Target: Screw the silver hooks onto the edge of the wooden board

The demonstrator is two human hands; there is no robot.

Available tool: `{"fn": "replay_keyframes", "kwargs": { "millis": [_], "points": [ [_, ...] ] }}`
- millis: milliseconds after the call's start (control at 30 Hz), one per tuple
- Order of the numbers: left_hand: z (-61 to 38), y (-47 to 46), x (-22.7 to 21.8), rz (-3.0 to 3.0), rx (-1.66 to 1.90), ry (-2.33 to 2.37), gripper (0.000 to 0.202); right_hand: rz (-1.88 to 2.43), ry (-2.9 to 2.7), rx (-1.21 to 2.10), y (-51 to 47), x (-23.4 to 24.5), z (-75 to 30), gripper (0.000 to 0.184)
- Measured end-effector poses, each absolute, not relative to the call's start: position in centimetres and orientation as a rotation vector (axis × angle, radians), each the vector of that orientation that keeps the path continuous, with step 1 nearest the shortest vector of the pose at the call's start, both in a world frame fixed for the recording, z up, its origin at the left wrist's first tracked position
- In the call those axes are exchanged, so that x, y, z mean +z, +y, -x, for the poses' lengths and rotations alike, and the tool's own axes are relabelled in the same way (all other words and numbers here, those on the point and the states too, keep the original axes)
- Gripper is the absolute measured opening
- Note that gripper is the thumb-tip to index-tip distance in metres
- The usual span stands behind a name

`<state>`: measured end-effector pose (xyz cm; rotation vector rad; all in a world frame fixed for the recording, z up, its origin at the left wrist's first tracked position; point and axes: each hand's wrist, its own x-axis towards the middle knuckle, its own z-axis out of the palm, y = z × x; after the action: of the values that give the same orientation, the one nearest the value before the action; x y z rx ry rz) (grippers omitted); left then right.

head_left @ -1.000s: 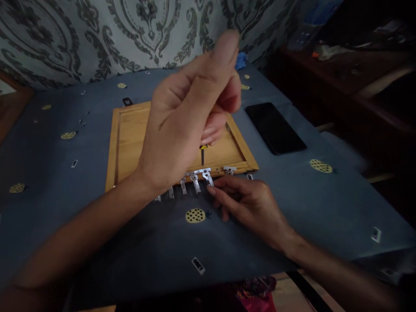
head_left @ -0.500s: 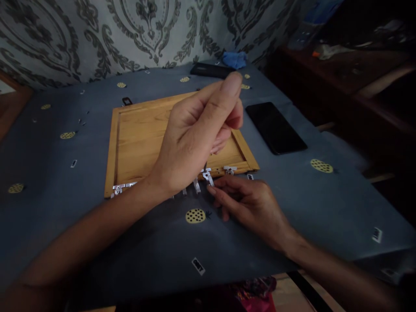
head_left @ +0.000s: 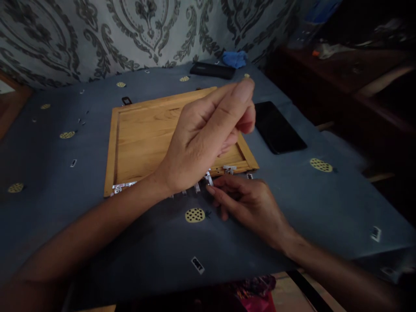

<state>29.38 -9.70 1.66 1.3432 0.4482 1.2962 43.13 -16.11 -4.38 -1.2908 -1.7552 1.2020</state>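
A framed wooden panel [head_left: 139,143] lies on the table with several small metal brackets along its near edge. Above its right half is my left hand [head_left: 208,134], closed in a fist with the thumb on top. It appears to grip a screwdriver; the handle is inside the fist, and the thin shaft seen earlier is now hidden. My right hand [head_left: 250,203] is low at the near edge, thumb and fingers pinching the end of a metal bracket [head_left: 208,177]. Another bracket [head_left: 229,169] sits to the right, and a metal fitting [head_left: 118,188] is at the left corner.
A black phone [head_left: 281,130] lies right of the panel. Behind it are a dark case [head_left: 212,70] and a blue cloth [head_left: 234,59] by the wall. Small loose bits [head_left: 81,122] lie on the left. The blue tablecloth [head_left: 146,251] has printed pineapples.
My left fist has shifted to the right and turned slightly, now covering part of the phone and hiding the thin shaft. My right hand keeps its place at the bracket.
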Motion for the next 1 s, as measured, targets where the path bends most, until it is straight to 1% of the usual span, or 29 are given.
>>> {"fn": "replay_keyframes", "kwargs": {
  "millis": [133,300,467,600,1000],
  "points": [
    [-29.4,-9.6,1.7,-1.372,1.227,0.467,0.038,1.311,-1.765,1.184,-16.2,-4.3,-43.0,0.027],
    [-29.8,-9.4,1.8,-1.370,1.190,0.379,0.030,1.309,-1.763,1.205,-16.2,-4.3,-43.0,0.029],
    [-30.4,-9.2,1.8,-1.354,1.166,0.386,0.027,1.329,-1.784,1.203,-16.1,-4.4,-43.1,0.030],
    [-30.5,-9.2,1.9,-1.362,1.138,0.425,0.026,1.338,-1.779,1.203,-16.1,-4.4,-43.1,0.035],
    [-30.4,-9.0,1.9,-1.361,1.102,0.455,0.024,1.338,-1.784,1.192,-16.1,-4.6,-43.1,0.031]
  ]
}}
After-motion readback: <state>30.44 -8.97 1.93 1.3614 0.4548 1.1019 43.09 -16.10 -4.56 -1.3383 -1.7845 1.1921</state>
